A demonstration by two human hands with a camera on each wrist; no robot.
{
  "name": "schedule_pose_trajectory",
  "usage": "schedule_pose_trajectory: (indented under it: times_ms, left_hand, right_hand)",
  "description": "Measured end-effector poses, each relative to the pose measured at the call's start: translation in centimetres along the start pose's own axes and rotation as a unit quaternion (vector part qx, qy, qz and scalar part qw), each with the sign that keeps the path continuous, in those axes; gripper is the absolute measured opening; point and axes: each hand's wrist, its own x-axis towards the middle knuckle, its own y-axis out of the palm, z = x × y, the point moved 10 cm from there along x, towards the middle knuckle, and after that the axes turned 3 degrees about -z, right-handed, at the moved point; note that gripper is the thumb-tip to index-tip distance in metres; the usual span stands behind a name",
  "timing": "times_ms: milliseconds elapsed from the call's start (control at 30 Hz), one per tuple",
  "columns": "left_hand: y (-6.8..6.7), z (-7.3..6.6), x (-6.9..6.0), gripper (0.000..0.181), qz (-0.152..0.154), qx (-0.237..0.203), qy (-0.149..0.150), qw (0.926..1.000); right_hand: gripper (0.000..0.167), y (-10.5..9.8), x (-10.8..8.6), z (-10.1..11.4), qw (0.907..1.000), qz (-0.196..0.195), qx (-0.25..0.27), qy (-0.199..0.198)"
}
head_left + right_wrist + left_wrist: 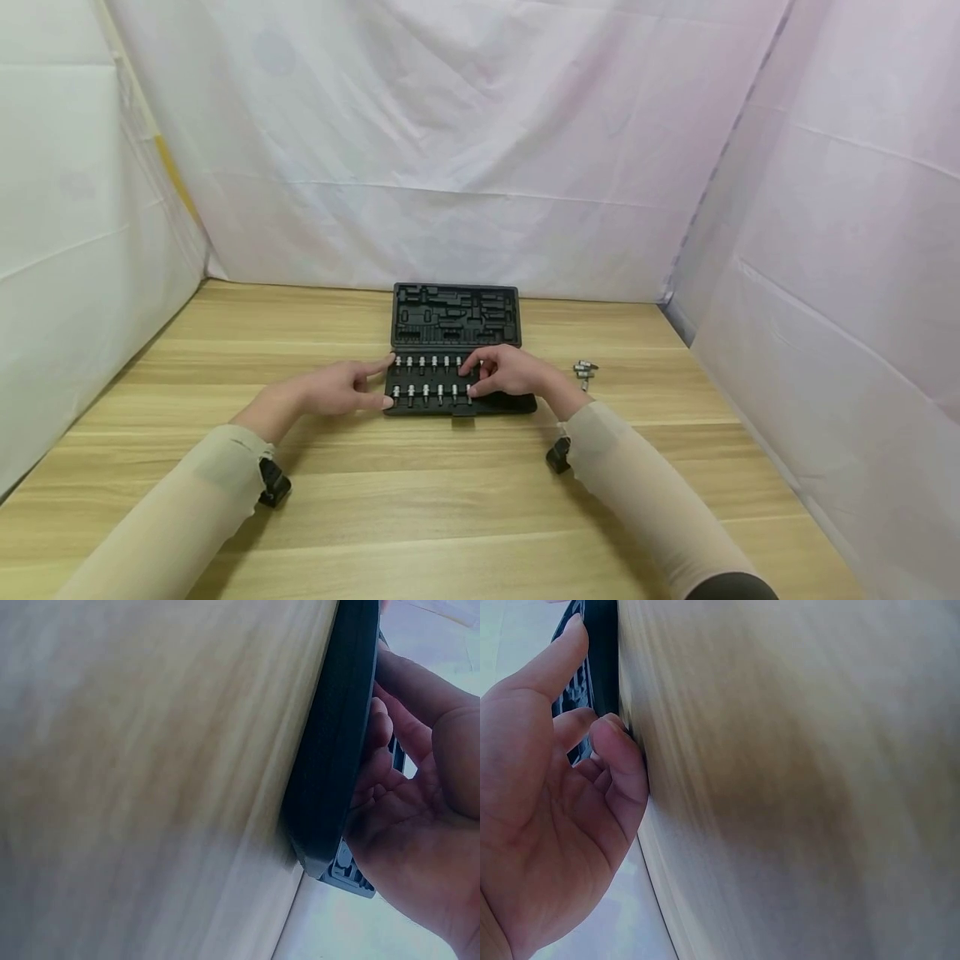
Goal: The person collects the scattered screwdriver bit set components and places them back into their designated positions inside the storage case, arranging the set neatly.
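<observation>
A black tool case (495,406) lies unfolded on the table, with two rows of bit sockets (425,390) upright in its near half. My left hand (335,388) is at its left side, index finger by the far corner and thumb on the near corner. The left wrist view shows the thumb stretched along the case and the other fingers bent. Over the right part of the near half is my right hand (510,372). Its index finger reaches the back row, and its thumb is beside the end bit socket of the front row. The hand hides several slots.
Several loose bit sockets (585,368) lie on the wooden table (420,508), right of the case. The lid (457,315) lies back with its moulded recesses facing up. White cloth (450,150) hangs behind and at both sides.
</observation>
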Motion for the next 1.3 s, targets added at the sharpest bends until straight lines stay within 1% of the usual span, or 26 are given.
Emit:
schedule_pose_trajectory:
  times_ms: [133, 367, 500, 633, 767, 867, 1133, 1300]
  left_hand:
    - [-0.1, -0.2, -0.1, 0.094, 0.0, 0.002, 0.0, 1.0]
    - [0.0, 0.0, 0.0, 0.095, 0.001, 0.003, 0.001, 1.0]
    - [0.0, 0.2, 0.0, 0.095, 0.001, 0.003, 0.001, 1.0]
    - [0.1, 0.3, 0.0, 0.096, 0.001, 0.004, 0.001, 1.0]
    - [0.0, 0.3, 0.1, 0.096, 0.001, -0.001, 0.001, 1.0]
    - [-0.1, 0.2, 0.2, 0.096, -0.001, -0.002, 0.002, 1.0]
    - [-0.2, 0.3, 0.3, 0.097, 0.0, 0.004, -0.001, 1.0]
    - [-0.2, 0.1, 0.1, 0.096, 0.0, 0.013, 0.001, 0.9999]
  right_hand:
    - [0.028, -0.1, -0.2, 0.2, 1.0, -0.003, 0.003, 0.003]
    - [0.03, -0.2, -0.3, 0.0, 1.0, -0.008, 0.003, 0.001]
    - [0.03, -0.6, -0.6, -0.3, 0.9997, -0.011, 0.019, -0.01]
    - [0.03, -1.4, -1.3, -0.9, 0.999, -0.012, 0.04, -0.018]
    - [0.033, -3.1, -2.5, -1.7, 0.998, -0.026, 0.052, -0.024]
    - [0.035, -4.9, -3.7, -2.6, 0.9976, -0.046, 0.045, -0.025]
    - [0.041, -10.1, -6.8, -7.3, 0.9942, -0.098, 0.044, -0.009]
    - [0.039, -12.6, -8.5, -10.2, 0.9908, -0.129, 0.036, 0.019]
